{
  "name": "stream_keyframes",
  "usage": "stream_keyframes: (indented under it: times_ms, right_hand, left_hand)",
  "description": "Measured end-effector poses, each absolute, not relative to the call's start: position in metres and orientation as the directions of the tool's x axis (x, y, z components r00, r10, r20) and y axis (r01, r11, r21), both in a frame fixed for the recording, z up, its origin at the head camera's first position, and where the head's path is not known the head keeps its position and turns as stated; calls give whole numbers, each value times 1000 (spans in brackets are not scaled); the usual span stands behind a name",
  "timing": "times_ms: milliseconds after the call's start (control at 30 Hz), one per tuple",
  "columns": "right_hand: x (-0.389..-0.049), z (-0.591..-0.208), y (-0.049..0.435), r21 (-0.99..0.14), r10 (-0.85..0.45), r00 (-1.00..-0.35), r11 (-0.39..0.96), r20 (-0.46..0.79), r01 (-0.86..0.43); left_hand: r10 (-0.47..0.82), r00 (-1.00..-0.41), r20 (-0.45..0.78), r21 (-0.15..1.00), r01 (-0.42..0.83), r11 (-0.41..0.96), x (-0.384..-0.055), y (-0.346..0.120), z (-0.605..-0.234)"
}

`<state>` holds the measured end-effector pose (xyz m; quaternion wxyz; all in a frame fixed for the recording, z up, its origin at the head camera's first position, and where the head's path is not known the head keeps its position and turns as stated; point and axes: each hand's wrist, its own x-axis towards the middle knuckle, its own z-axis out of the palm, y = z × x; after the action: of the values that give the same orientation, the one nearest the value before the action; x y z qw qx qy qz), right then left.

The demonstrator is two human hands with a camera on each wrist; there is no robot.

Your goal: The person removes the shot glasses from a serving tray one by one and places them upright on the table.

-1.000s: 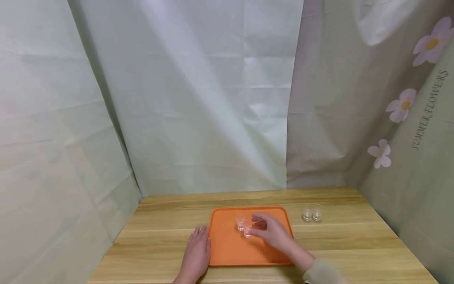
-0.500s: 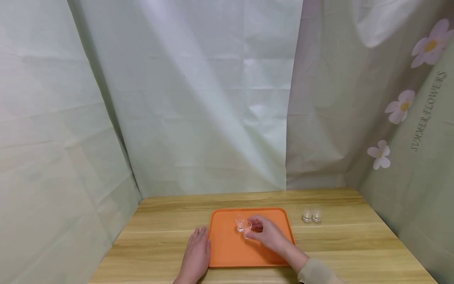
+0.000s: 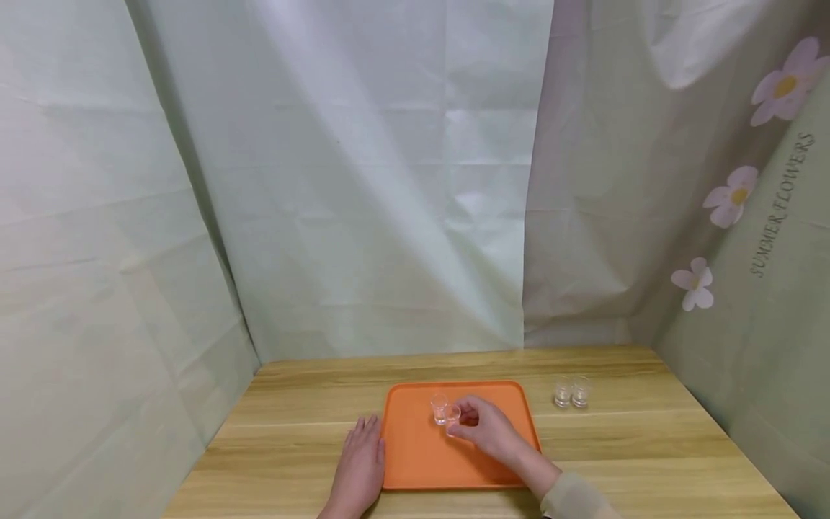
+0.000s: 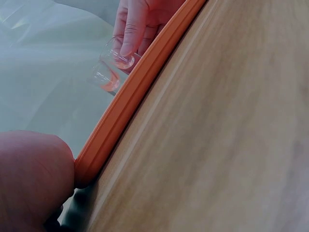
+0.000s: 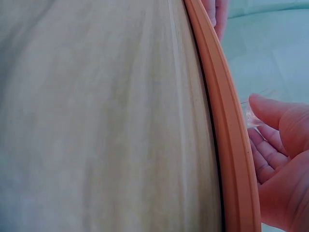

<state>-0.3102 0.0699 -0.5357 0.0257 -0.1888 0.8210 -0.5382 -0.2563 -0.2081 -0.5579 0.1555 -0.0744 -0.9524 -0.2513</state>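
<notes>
An orange tray [image 3: 415,461] lies on the wooden table with two small clear shot glasses on it. The nearer shot glass [image 3: 452,415] is pinched between the thumb and fingers of my right hand [image 3: 489,432]. Close behind it, slightly left, stands the other shot glass [image 3: 439,408]. In the left wrist view the held shot glass [image 4: 123,60] shows under my right thumb. My left hand [image 3: 359,465] rests with straight fingers along the tray's left edge, its thumb side against the rim.
Two more shot glasses, a left one [image 3: 562,393] and a right one [image 3: 580,393], stand side by side on the table [image 3: 622,440] right of the tray. Pale sheeting [image 3: 389,216] hangs behind the table and along both sides.
My right hand has moved slightly left and closed its thumb and fingers on the nearer shot glass. My left hand and the other glasses have stayed put.
</notes>
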Motion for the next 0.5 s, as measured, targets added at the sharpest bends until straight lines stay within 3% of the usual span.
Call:
stream_keyframes:
  times_ms: [500]
  right_hand:
    - [-306, -536, 73, -894, -364, -916, 334, 170, -299]
  left_hand:
    - [71, -946, 318, 466, 221, 857, -255, -209, -563]
